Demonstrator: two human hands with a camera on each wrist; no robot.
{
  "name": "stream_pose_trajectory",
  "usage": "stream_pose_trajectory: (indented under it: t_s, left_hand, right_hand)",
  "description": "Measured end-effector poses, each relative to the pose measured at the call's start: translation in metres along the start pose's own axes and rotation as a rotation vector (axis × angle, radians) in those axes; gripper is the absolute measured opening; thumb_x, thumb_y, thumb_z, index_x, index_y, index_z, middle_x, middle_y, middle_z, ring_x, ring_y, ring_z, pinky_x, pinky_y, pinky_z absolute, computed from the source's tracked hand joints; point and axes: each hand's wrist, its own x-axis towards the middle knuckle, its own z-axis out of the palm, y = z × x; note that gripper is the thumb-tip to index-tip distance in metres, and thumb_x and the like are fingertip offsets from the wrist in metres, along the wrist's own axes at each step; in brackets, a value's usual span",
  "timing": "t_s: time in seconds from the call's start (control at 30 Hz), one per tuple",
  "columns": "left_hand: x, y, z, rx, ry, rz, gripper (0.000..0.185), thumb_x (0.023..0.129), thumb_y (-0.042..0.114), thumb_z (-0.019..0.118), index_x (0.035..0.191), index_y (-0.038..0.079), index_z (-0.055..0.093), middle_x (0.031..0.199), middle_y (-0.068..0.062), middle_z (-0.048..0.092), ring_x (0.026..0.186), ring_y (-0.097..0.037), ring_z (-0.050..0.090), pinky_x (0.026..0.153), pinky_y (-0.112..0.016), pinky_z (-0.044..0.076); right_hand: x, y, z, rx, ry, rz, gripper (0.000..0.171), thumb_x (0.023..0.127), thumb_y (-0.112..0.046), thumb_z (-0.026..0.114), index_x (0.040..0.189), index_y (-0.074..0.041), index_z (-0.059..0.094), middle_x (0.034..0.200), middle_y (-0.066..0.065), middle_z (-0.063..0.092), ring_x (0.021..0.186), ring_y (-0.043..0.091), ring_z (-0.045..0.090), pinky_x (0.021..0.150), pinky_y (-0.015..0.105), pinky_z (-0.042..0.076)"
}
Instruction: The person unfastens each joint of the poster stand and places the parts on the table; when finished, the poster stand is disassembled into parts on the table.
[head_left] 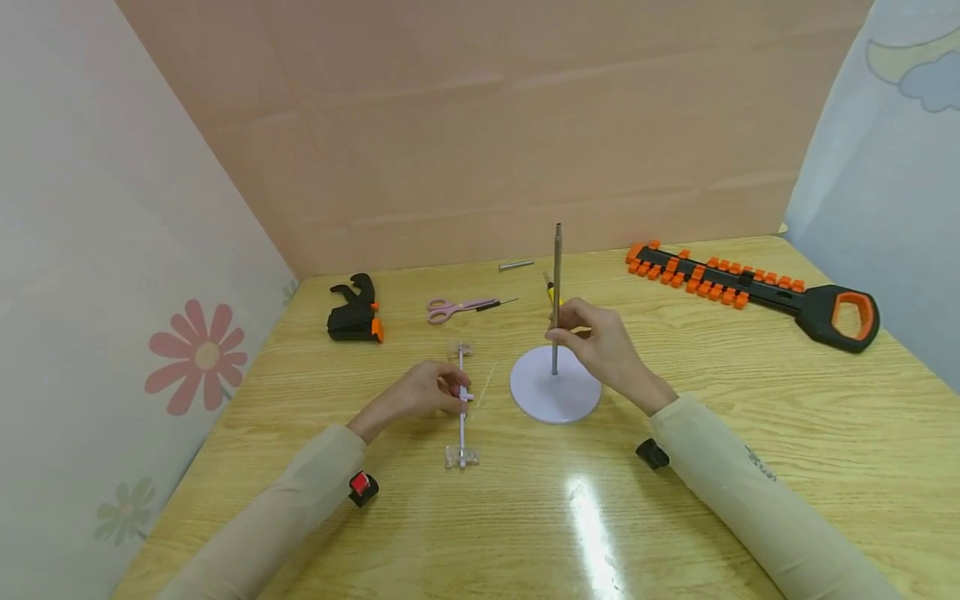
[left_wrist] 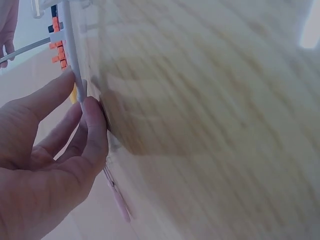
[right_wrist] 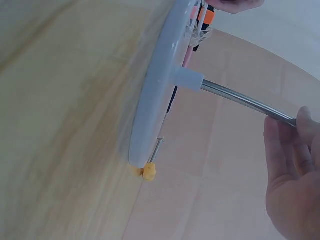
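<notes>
My left hand [head_left: 422, 390] pinches a thin white plastic crossbar [head_left: 462, 433] near its middle, between thumb and fingertips. Clear plastic clips [head_left: 462, 457] sit at both ends of the bar. The left wrist view shows the white bar [left_wrist: 71, 47] running up from the fingertips, close to the tabletop. With my right hand [head_left: 603, 340] I grip a slim metal pole [head_left: 557, 271] low on its length. The pole stands upright in a round white base [head_left: 551, 398] that rests on the table. In the right wrist view, the pole [right_wrist: 240, 99] enters a white collar [right_wrist: 188, 78] on the base.
Pink scissors [head_left: 442, 312], a small black-handled tool [head_left: 489, 306], a metal bolt [head_left: 516, 265] and a yellow-handled screwdriver [head_left: 552, 293] lie toward the back. A black-and-orange clamp [head_left: 352, 321] lies back left. A black rack with orange clips [head_left: 765, 292] lies right. A fabric wall borders the table's back.
</notes>
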Motion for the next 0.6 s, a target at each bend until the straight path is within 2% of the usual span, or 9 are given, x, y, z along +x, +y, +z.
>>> stream_pose_trajectory:
  t_s: [0.13,0.6]
  left_hand:
    - [0.0007,-0.0005,0.0005,-0.006,0.001,-0.009,0.030,0.079,0.008,0.077,0.106,0.005,0.067,0.088,-0.004,0.059,0.077,-0.016,0.055,0.062,-0.028,0.047]
    - [0.0014,-0.0029,-0.0001,-0.016,-0.016,0.029,0.029,0.080,0.006,0.076,0.107,0.003,0.066,0.087,-0.004,0.058,0.076,-0.016,0.055,0.062,-0.027,0.047]
  right_hand:
    - [0.0003,0.0006,0.0003,0.007,-0.004,0.005,0.014,0.083,-0.004,0.070,0.095,-0.004,0.063,0.086,0.007,0.069,0.077,0.020,0.067,0.062,0.027,0.054]
    - [0.0003,-0.0032,-0.0008,-0.008,-0.014,0.018,0.014,0.083,-0.002,0.071,0.095,-0.004,0.063,0.086,0.006,0.068,0.077,0.019,0.066,0.062,0.028,0.054]
